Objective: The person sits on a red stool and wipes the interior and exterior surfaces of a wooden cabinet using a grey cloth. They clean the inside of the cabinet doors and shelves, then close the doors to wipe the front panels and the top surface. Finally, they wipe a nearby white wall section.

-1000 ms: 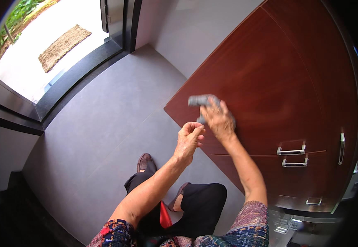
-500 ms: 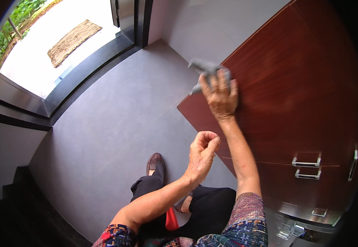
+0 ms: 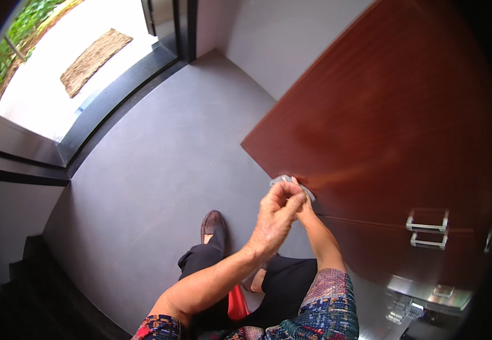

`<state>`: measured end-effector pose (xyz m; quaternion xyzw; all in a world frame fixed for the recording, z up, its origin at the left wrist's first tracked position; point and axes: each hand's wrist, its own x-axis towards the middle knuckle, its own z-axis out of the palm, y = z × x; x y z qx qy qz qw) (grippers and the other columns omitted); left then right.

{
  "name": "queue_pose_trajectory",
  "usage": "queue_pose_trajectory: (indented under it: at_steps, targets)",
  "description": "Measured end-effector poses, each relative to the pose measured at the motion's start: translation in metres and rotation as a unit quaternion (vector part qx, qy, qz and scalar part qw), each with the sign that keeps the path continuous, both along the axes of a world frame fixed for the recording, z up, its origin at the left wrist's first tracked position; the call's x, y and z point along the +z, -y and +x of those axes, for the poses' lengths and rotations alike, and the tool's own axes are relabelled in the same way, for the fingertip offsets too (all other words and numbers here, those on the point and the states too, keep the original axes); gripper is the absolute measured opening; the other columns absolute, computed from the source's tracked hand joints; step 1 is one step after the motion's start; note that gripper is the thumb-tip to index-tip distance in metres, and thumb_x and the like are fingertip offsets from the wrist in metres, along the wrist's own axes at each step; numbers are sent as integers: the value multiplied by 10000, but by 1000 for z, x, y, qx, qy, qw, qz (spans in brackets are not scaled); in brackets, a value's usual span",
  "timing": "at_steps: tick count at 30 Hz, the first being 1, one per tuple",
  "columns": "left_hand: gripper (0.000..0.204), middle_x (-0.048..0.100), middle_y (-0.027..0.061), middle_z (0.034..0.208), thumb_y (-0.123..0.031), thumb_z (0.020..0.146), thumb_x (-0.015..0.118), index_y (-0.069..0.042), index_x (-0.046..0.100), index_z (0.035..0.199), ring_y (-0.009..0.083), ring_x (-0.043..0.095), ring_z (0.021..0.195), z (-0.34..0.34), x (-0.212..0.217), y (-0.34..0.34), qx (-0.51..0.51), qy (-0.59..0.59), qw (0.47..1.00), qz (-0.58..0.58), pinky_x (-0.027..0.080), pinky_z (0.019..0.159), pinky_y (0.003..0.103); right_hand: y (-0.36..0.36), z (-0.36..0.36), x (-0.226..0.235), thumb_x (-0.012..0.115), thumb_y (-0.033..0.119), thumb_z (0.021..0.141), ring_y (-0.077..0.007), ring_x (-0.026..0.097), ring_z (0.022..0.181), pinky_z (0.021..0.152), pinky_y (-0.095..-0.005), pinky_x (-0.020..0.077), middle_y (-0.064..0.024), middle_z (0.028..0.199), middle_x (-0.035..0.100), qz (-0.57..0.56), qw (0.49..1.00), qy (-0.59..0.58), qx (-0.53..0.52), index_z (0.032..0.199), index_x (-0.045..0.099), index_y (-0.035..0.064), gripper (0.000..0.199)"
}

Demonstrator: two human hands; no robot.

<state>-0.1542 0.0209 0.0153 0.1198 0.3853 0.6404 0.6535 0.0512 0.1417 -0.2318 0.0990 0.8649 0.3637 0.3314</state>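
Grey cloth [image 3: 277, 181] at the red-brown cabinet's [image 3: 370, 113] edge
Its visible part slants upper-left to lower-right, beyond the left hand [image 3: 277, 214], fingers curled to thumb, and against the right hand [image 3: 306, 206], grip hidden.

No lettering, label, brand, number or sign can be read anywhere in this view, whether on the red-brown cabinet [image 3: 382, 124] or the grey cloth [image 3: 278, 180]. The brown doormat [image 3: 96, 62] and the patterned right sleeve [image 3: 331, 300] likewise carry no legible words.
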Motion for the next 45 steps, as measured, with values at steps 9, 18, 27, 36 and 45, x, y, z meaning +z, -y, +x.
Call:
queue_pose_trajectory:
  at_steps: [9,18,27,36,45]
  targets:
    - [137,593,-1,863,-209,851,593,-121,536,940,73,552,717,4,-1,-5,11,-39,999,-29,441,624,243,27,25,138,459,217,846,-164,178,1345,1099,-460,32,47,1225,453,25,979,-203,-6,1249,488,226,404]
    - [108,584,-31,820,-196,840,585,-141,534,918,58,533,678,4,-6,-1,19,-42,997,-57,431,584,237,-3,-49,328,507,188,865,-307,282,1286,945,-551,266,-53,1297,384,223,805,-549,-12,1345,362,322,519]
    - [108,580,-23,835,-203,844,581,-139,522,909,65,531,694,5,0,4,2,-52,998,-44,430,607,242,49,61,263,431,143,873,-386,406,1182,923,-507,331,-132,1266,396,278,811,-502,-113,1344,389,270,489]
    - [143,585,-6,864,-221,840,598,-129,525,923,73,544,716,3,-3,-2,-7,-68,996,-57,438,613,233,58,106,110,420,237,869,-17,131,1343,1101,-437,-88,152,1278,440,96,967,-224,-79,1199,525,254,347]
    - [122,585,-9,829,-206,867,579,-121,516,928,87,559,720,18,-3,-10,-34,-68,996,-55,447,614,239,29,25,93,460,271,843,-119,107,1368,1099,-462,-61,128,1235,465,105,966,-232,-38,1187,530,236,352]
